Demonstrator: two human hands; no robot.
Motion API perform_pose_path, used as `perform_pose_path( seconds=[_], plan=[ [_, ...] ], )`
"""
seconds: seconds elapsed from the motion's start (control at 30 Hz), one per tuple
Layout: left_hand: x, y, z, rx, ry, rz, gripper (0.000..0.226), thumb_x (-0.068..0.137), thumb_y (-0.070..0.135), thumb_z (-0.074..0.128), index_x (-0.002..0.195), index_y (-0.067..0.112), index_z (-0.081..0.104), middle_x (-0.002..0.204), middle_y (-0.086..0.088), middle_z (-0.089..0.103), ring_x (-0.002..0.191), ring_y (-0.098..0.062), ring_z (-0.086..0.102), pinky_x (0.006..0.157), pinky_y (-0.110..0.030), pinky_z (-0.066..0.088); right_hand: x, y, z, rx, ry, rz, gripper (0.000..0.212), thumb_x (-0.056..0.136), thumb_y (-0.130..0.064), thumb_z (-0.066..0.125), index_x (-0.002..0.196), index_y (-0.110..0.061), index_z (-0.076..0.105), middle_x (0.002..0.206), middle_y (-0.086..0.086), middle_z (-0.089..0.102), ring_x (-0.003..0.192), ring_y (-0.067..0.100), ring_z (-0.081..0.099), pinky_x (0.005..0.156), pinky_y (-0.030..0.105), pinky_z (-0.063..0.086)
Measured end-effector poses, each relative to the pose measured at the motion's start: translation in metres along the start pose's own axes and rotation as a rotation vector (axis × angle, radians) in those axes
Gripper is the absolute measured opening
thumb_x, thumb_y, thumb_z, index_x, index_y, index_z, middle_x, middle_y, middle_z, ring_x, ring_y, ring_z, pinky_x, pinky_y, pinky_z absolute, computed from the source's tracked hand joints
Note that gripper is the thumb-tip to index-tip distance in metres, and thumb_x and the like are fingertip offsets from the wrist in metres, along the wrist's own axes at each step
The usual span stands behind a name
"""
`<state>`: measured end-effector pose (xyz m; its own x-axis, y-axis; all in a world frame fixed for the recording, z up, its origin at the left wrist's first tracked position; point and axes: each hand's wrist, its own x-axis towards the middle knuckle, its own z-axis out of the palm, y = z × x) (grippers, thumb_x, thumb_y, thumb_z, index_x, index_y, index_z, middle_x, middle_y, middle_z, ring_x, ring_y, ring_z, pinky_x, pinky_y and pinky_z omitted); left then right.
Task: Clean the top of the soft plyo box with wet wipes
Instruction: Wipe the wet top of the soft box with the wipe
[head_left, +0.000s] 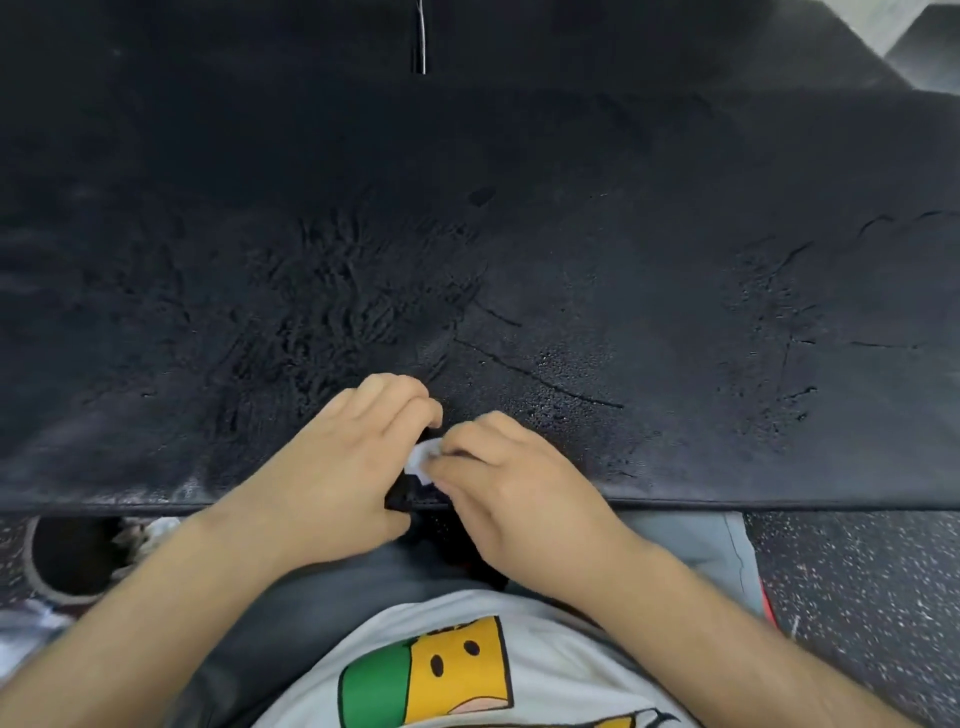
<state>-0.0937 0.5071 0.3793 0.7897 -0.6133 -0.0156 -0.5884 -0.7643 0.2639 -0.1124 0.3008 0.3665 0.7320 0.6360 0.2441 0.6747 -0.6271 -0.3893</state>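
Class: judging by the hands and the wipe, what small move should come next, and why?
Probably pull the wipe open and press it flat on the box top: it is bunched small, pinched between left hand and right hand at the near edge.

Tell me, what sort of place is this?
Probably a gym or training room. The wide black padded box top, scuffed and cracked, looks like jumping gear, and the dark speckled rubber floor is typical gym flooring. A white wipe pinched at its near edge suggests equipment cleaning.
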Motion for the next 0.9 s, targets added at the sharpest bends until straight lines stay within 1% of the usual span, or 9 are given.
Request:
perform_pose_path(
  seconds=[0.1,0.17,0.27,0.37,0.47,0.53,0.67,0.8,0.9],
  plan=[
    [-0.003,-0.002,0.006,-0.007,0.008,0.02,0.064,0.058,0.033,0.068,0.117,0.022,0.049,0.12,0.009,0.039,0.114,-0.017,0.043,0.086,-0.032,0.043,-0.004,0.002,-0.003,0.02,-0.044,0.043,0.017,0.091,-0.01,0.054,0.094,-0.008,0.071,0.093,0.004,0.057,0.085,0.025,0.048,0.076,0.041,0.047],
    [-0.002,-0.002,0.009,0.018,-0.008,0.034,0.058,0.058,0.033,0.064,0.113,0.023,0.049,0.117,0.009,0.039,0.109,-0.018,0.044,0.083,-0.033,0.04,-0.005,0.008,-0.007,0.024,-0.024,0.104,0.016,0.09,-0.01,0.055,0.089,-0.009,0.071,0.089,0.003,0.055,0.082,0.024,0.048,0.072,0.04,0.047],
    [0.005,0.0,0.01,0.054,-0.041,0.055,0.042,0.057,0.035,0.066,0.093,0.026,0.045,0.101,0.011,0.039,0.091,-0.015,0.04,0.071,-0.03,0.034,0.001,0.016,-0.009,0.063,0.058,0.189,0.013,0.089,-0.009,0.06,0.089,-0.012,0.073,0.086,0.0,0.056,0.08,0.021,0.048,0.072,0.032,0.044],
    [0.009,0.0,0.012,0.032,-0.081,0.103,0.044,0.057,0.033,0.07,0.077,0.032,0.03,0.084,0.016,0.03,0.077,-0.008,0.027,0.062,-0.026,0.028,0.002,0.01,-0.008,0.114,0.037,0.226,0.014,0.089,-0.013,0.057,0.085,-0.015,0.071,0.083,-0.001,0.054,0.078,0.019,0.046,0.071,0.035,0.045],
    [0.01,0.001,0.009,0.005,-0.061,0.139,0.054,0.055,0.026,0.072,0.077,0.033,0.024,0.081,0.016,0.031,0.075,-0.006,0.028,0.059,-0.022,0.031,0.002,0.006,-0.014,0.17,-0.005,0.229,0.013,0.087,-0.015,0.057,0.088,-0.018,0.07,0.082,-0.002,0.054,0.078,0.019,0.049,0.071,0.037,0.046],
    [0.008,0.004,0.004,0.019,-0.037,0.162,0.06,0.054,0.023,0.073,0.081,0.033,0.021,0.081,0.016,0.032,0.075,-0.005,0.029,0.06,-0.019,0.032,0.007,0.01,-0.018,0.195,0.015,0.235,0.013,0.086,-0.015,0.059,0.091,-0.021,0.069,0.083,-0.004,0.054,0.079,0.017,0.05,0.073,0.035,0.047],
    [0.006,0.007,0.0,0.043,-0.039,0.158,0.055,0.053,0.022,0.073,0.077,0.03,0.024,0.081,0.015,0.033,0.074,-0.006,0.03,0.06,-0.018,0.029,0.013,0.011,-0.02,0.195,0.067,0.331,0.01,0.082,-0.018,0.063,0.09,-0.022,0.067,0.084,-0.008,0.055,0.082,0.014,0.053,0.076,0.032,0.048],
    [0.003,0.003,0.01,0.048,-0.068,0.133,0.046,0.06,0.03,0.074,0.077,0.033,0.031,0.083,0.017,0.035,0.077,-0.005,0.033,0.064,-0.019,0.031,0.004,-0.002,-0.012,0.228,-0.085,0.273,0.011,0.084,-0.023,0.057,0.087,-0.022,0.068,0.085,-0.002,0.056,0.083,0.02,0.056,0.074,0.037,0.051],
    [0.004,-0.004,0.007,0.041,-0.044,0.109,0.04,0.067,0.047,0.073,0.079,0.033,0.037,0.085,0.019,0.034,0.078,-0.003,0.03,0.067,-0.021,0.029,0.012,0.017,-0.008,0.19,-0.015,0.299,0.012,0.088,-0.024,0.058,0.09,-0.025,0.07,0.086,-0.005,0.054,0.082,0.02,0.056,0.073,0.036,0.051]
  ],
)
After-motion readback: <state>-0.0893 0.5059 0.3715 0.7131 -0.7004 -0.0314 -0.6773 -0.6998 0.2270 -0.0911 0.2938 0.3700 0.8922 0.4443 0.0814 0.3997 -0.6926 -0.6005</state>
